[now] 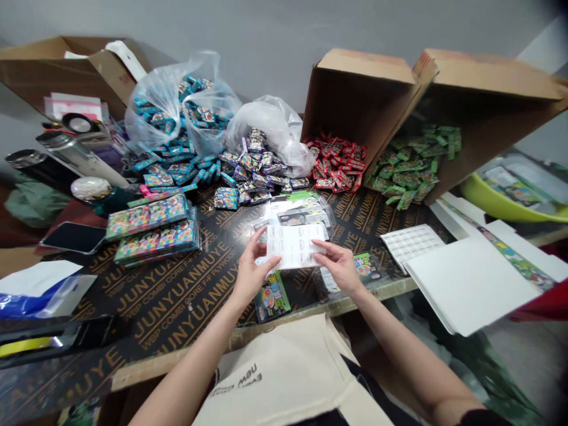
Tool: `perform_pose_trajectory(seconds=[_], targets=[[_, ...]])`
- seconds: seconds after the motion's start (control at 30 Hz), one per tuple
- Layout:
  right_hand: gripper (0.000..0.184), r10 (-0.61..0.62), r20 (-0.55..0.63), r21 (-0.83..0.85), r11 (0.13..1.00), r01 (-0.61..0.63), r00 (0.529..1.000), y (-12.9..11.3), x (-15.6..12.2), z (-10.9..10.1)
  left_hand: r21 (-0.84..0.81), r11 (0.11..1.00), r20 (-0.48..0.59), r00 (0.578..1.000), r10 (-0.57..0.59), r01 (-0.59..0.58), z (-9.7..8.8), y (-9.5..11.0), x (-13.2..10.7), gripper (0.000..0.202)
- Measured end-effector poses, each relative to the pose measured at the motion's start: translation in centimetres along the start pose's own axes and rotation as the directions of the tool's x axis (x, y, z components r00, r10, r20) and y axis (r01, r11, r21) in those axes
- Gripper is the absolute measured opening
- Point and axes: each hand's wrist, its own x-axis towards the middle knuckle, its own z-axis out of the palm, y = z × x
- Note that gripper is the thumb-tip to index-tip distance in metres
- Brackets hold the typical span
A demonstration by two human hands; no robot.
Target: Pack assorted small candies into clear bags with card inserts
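A white sheet of stickers [290, 244] with rows of small oval prints is held up over the front of the table. My left hand [252, 266] pinches its left edge between thumb and fingers. On the opposite edge, my right hand [339, 263] pinches it the same way. Below the sheet lies a green and black printed packet [273, 299] near the table edge. Another printed packet [367, 266] is partly hidden behind my right hand. Clear plastic sleeves with printed cards [306, 212] lie just behind the sheet.
Loose small packs lie in blue [171, 163], purple [257, 163], red [339, 160] and green [410, 163] heaps. Two tipped cartons [361, 89] stand behind. Wrapped packs [155, 231], a phone [73, 236] and tumblers [82, 157] are left; white cards [470, 281] overhang the right edge.
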Motion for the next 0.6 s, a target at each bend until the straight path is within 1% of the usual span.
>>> perform_pose_trajectory(seconds=[0.1,0.17,0.23,0.3,0.33,0.4,0.47,0.5,0.53,0.6], targets=[[0.033,0.026,0.011,0.039,0.999,-0.027,1.0,0.04,0.16,-0.22,0.124,0.989,0.04,0.997,0.073,-0.077,-0.29,0.05,0.15,0.043],[0.033,0.034,0.022,0.043,0.998,-0.035,0.999,0.01,0.31,-0.38,0.168,0.979,0.033,0.993,0.112,-0.116,-0.49,0.11,0.31,0.031],[0.031,0.031,0.024,0.033,0.999,-0.032,0.999,-0.09,0.46,-0.49,0.166,0.977,0.002,0.991,0.134,-0.133,-0.62,0.24,0.51,0.029],[0.031,0.029,0.026,0.026,0.999,-0.03,0.999,-0.26,0.6,-0.54,0.115,0.986,-0.007,0.993,0.118,-0.116,-0.62,0.42,0.69,0.029],[0.031,0.031,0.027,0.027,0.999,-0.032,0.999,-0.36,0.65,-0.56,0.059,0.995,0.013,0.997,0.077,-0.077,-0.57,0.5,0.77,0.031],[0.03,0.033,0.031,0.029,0.999,-0.034,0.999,-0.56,0.71,-0.57,-0.082,0.995,0.079,0.995,-0.056,0.063,-0.39,0.59,0.88,0.033],[0.03,0.03,0.036,0.015,0.999,-0.031,0.999,-0.7,0.72,-0.58,-0.187,0.96,0.131,0.974,-0.186,0.208,-0.18,0.55,0.95,0.034],[0.03,0.025,0.035,-0.001,1.0,-0.025,0.999,-0.74,0.69,-0.57,-0.214,0.943,0.14,0.963,-0.231,0.257,-0.08,0.49,0.96,0.033],[0.029,0.02,0.032,-0.022,1.0,-0.019,0.999,-0.75,0.65,-0.57,-0.227,0.931,0.137,0.956,-0.26,0.285,0.01,0.41,0.97,0.033],[0.027,0.012,0.018,-0.066,0.998,-0.011,1.0,-0.75,0.55,-0.54,-0.23,0.925,0.113,0.952,-0.284,0.303,0.19,0.21,0.96,0.035]])
